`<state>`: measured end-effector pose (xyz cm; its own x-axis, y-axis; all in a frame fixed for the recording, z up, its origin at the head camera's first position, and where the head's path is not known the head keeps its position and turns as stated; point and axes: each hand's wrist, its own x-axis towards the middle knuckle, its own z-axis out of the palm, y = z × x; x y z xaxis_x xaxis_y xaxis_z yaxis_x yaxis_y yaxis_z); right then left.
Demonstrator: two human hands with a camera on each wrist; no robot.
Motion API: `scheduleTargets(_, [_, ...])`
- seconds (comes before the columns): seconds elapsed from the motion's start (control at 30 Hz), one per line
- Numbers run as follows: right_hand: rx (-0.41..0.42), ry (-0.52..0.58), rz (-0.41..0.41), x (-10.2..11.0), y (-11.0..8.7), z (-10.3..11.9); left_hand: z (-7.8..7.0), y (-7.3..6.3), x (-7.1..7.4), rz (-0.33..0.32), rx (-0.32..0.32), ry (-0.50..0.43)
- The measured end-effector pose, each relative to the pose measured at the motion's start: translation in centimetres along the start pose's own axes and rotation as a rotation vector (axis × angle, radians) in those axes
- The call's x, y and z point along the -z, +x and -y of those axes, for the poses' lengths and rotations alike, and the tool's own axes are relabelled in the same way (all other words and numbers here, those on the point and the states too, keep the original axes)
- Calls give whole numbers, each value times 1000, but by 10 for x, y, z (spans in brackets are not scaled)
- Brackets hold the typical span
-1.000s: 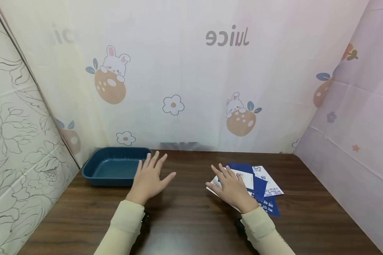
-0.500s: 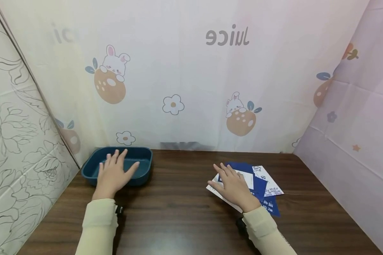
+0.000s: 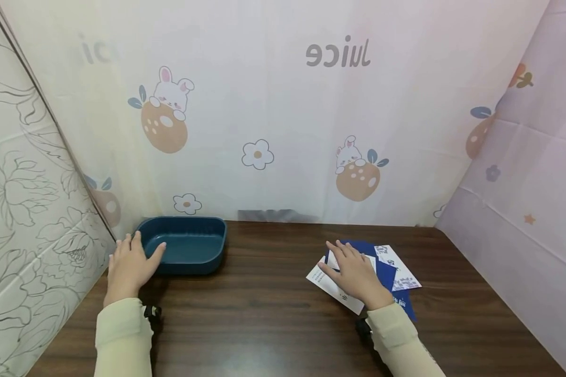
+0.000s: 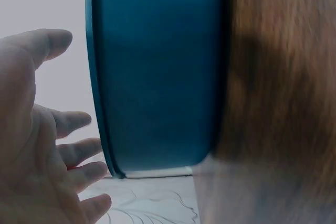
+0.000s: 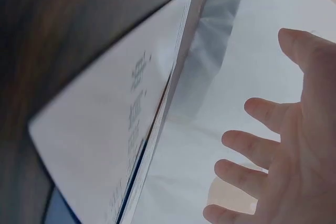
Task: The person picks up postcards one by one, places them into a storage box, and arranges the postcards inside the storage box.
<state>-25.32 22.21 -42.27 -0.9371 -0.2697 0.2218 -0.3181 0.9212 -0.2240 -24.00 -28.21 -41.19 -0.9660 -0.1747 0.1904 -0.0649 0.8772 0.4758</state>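
My left hand (image 3: 131, 269) hovers at the left front corner of a dark teal plastic basin (image 3: 188, 266), fingers spread and nothing held. In the left wrist view the basin's side wall (image 4: 157, 72) fills the middle, with the fingers just off its rim. My right hand (image 3: 356, 275) hangs over a loose pile of printed cards, its fingers apart and empty. Among them are a white card (image 3: 332, 290) with small print, a blue card (image 3: 387, 275), and a white card with a purple floral pattern (image 3: 403, 272). In the right wrist view, a white card (image 5: 100, 124) lies below the palm.
Everything stands on a dark wood-grain table (image 3: 259, 324). A pale curtain (image 3: 273, 104) printed with rabbits and flowers hangs along its back edge, with more printed cloth at both sides. The basin sits at the back left, the cards at the right.
My left hand has moved left, from the basin's right front side across its front to the left corner. My right hand has shifted slightly right over the cards, which lie as before.
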Motion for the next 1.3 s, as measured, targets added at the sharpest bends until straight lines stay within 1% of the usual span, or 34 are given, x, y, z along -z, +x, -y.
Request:
scheduleTargets(0.13, [-26,-7,1,3,0,-7,11,0,2,1,18,1])
scheduleTargets(0.33, [-45,-12,-8,8,0,-15,18,3,5,83,67,-75])
scheduleTargets(0.4, [-55,-9,-13,10,0,-19,19,4,6,98,74,-93])
scheduleTargets(0.57, [-65,11,-14,11,-1,-26,19,5,6,75,67,-99])
scheduleTargets(0.7, [-75,20,-13,14,0,-32,19,6,5,68,80,-123])
scheduleTargets(0.9, [-120,22,-8,20,-1,-41,17,5,4,85,103,-162])
scheduleTargets(1.03, [-126,28,-11,23,-3,-49,15,5,5,135,91,-166])
scheduleTargets(1.13, [-130,34,-15,24,-4,-53,14,6,5,168,69,-164])
scheduleTargets(1.3, [-151,46,-12,28,-6,-59,11,7,3,192,24,-146])
